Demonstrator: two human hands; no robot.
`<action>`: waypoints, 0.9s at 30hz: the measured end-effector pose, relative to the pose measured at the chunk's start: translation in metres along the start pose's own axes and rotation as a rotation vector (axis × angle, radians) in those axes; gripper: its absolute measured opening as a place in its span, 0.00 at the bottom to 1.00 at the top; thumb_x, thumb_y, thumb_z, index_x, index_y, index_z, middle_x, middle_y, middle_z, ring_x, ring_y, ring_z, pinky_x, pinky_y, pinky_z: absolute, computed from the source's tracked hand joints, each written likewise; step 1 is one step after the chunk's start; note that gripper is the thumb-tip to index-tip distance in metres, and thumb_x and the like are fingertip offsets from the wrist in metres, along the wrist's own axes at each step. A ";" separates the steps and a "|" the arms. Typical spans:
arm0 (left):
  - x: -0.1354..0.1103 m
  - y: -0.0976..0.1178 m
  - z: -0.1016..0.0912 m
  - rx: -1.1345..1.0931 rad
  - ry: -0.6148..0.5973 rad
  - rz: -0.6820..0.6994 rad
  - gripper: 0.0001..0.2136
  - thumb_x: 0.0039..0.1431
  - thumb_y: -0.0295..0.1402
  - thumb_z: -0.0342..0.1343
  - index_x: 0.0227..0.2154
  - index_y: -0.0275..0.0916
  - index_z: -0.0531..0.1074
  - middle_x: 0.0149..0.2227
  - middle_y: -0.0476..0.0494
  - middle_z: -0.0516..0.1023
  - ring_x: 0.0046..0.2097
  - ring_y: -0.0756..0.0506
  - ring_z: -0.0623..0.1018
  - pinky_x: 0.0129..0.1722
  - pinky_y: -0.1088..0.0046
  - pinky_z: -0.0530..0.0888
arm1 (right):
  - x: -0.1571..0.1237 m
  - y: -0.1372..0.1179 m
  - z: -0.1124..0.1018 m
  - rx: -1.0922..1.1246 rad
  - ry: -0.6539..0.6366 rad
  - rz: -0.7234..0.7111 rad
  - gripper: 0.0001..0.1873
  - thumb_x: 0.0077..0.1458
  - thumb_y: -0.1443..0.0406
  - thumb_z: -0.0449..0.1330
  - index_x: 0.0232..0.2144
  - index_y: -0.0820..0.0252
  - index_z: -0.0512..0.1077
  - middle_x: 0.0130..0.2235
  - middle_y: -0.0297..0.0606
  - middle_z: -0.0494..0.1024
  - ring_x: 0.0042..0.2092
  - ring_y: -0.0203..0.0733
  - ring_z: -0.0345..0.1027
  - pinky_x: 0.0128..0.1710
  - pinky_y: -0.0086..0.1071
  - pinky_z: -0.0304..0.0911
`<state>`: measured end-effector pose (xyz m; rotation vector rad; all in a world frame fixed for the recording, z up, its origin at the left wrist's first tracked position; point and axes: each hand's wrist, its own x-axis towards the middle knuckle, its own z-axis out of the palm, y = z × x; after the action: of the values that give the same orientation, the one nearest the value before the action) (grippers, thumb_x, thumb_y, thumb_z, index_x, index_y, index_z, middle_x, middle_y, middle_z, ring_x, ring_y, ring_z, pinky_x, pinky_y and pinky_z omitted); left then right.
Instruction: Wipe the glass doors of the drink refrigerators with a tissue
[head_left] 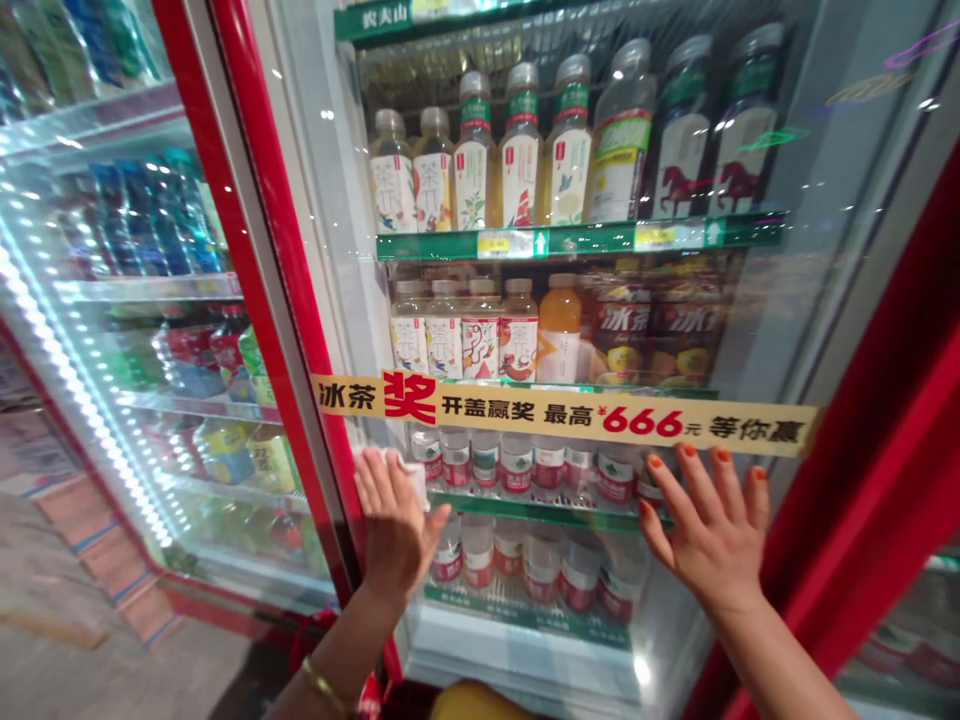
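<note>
My left hand (394, 515) presses a folded white cloth (415, 481) against the glass door (480, 550) of a drinks fridge, near the door's red left frame. Its fingers lie extended over the cloth, which is mostly hidden under them; whether it is fabric or paper I cannot tell. My right hand (712, 540) rests with fingers spread on the same glass, towards the right side, and holds nothing. Its fingertips lie just under a long cream sticker strip (562, 412) with black and red lettering, which crosses the door.
Behind the glass, green-edged shelves (585, 240) carry rows of bottles (520, 150). Another lit fridge (157, 290) with drinks stands to the left. Reddish-brown boxes (112, 560) are stacked on the floor at far left. A red frame (862, 450) runs down the right.
</note>
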<state>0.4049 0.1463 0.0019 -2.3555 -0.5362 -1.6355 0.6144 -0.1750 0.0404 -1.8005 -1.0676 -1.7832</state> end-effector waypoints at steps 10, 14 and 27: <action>-0.077 0.058 0.008 -0.090 0.061 0.563 0.41 0.66 0.67 0.35 0.78 0.58 0.44 0.80 0.72 0.41 0.81 0.56 0.40 0.79 0.81 0.45 | -0.002 0.000 0.001 -0.008 -0.001 0.004 0.40 0.68 0.58 0.63 0.77 0.46 0.56 0.78 0.33 0.55 0.80 0.54 0.45 0.80 0.55 0.38; -0.017 0.011 -0.008 -0.054 0.086 0.331 0.43 0.71 0.58 0.43 0.79 0.40 0.38 0.82 0.47 0.31 0.82 0.40 0.34 0.82 0.53 0.38 | -0.003 0.000 0.002 0.013 -0.013 0.008 0.38 0.70 0.59 0.59 0.77 0.45 0.55 0.79 0.30 0.52 0.80 0.51 0.43 0.81 0.53 0.35; -0.053 0.094 0.008 -0.063 0.004 0.769 0.40 0.64 0.71 0.42 0.73 0.59 0.61 0.80 0.68 0.45 0.81 0.53 0.41 0.79 0.76 0.48 | -0.004 0.012 0.000 0.129 0.102 -0.005 0.38 0.69 0.68 0.53 0.78 0.56 0.52 0.80 0.37 0.51 0.80 0.48 0.45 0.81 0.51 0.37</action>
<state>0.4346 0.0555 -0.0478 -2.1743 0.3984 -1.2853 0.6237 -0.1841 0.0390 -1.6149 -1.1206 -1.7472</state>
